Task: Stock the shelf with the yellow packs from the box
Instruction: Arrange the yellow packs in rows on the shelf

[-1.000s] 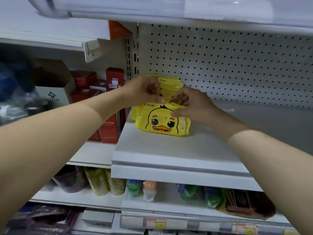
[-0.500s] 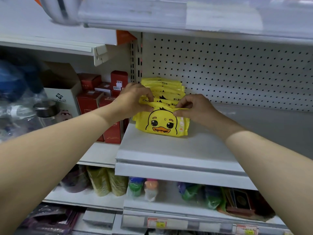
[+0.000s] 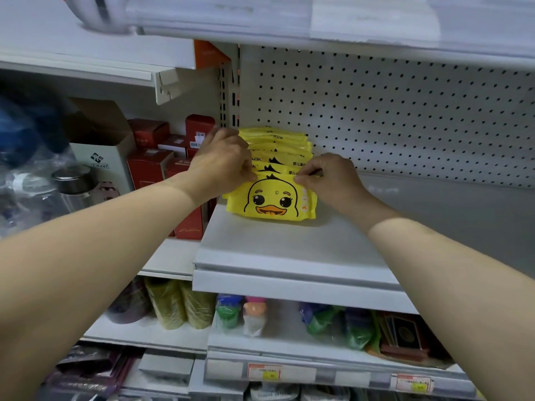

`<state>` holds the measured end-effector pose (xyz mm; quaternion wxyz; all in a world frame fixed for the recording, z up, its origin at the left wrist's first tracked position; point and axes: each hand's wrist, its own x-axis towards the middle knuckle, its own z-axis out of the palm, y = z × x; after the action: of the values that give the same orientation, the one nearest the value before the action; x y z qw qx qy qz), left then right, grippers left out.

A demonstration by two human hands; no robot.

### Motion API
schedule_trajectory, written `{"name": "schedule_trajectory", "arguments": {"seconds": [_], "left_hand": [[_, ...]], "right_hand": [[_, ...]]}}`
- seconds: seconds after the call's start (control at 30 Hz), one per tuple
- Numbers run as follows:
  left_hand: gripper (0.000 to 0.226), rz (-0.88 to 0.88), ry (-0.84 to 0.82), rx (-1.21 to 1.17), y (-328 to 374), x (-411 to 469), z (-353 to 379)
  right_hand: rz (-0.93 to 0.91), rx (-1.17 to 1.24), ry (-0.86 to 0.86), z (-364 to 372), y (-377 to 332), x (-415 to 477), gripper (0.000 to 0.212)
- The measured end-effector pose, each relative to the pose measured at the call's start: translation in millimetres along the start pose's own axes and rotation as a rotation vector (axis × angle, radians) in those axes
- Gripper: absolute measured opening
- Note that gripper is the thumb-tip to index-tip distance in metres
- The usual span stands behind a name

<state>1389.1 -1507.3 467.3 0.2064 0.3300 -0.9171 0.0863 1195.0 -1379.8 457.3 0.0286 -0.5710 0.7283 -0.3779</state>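
Several yellow packs stand upright in a row on the grey shelf, running back toward the pegboard. The front pack shows a duck face. My left hand pinches the top left corner of the front pack. My right hand pinches its top right corner. The box is not in view.
Red boxes and a white carton fill the neighbouring shelf on the left. A pegboard back wall stands behind the packs. The grey shelf stretches bare to the right. Bagged goods and price tags sit on the shelf below.
Both hands have shifted to the top corners of the front duck pack and stood it more upright against the row. The view has dropped slightly, showing more packs behind.
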Motion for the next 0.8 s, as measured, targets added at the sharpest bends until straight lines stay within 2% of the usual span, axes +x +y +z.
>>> {"name": "schedule_trajectory", "arguments": {"seconds": [0.1,0.23,0.43,0.7,0.8], "left_hand": [[0.033,-0.104,-0.019,0.006,10.6,-10.2,-7.2],[0.058,-0.206,-0.007,-0.015,32.3,-28.1,-20.0],[0.066,-0.294,-0.073,-0.095,95.0,-76.7,-42.5],[0.068,-0.373,-0.182,-0.340,183.8,-194.1,-36.3],[0.066,-0.423,-0.243,-0.357,208.9,-244.9,-21.2]], "right_hand": [[-0.001,-0.022,0.016,-11.0,4.2,-10.3,0.026],[0.015,-0.119,-0.034,-38.9,4.6,-34.3,0.041],[0.090,-0.320,-0.160,-84.5,4.1,-90.5,0.061],[0.036,-0.415,-0.295,-104.1,13.9,-218.0,0.064],[0.037,-0.400,-0.367,-97.1,23.7,-266.8,0.066]]}}
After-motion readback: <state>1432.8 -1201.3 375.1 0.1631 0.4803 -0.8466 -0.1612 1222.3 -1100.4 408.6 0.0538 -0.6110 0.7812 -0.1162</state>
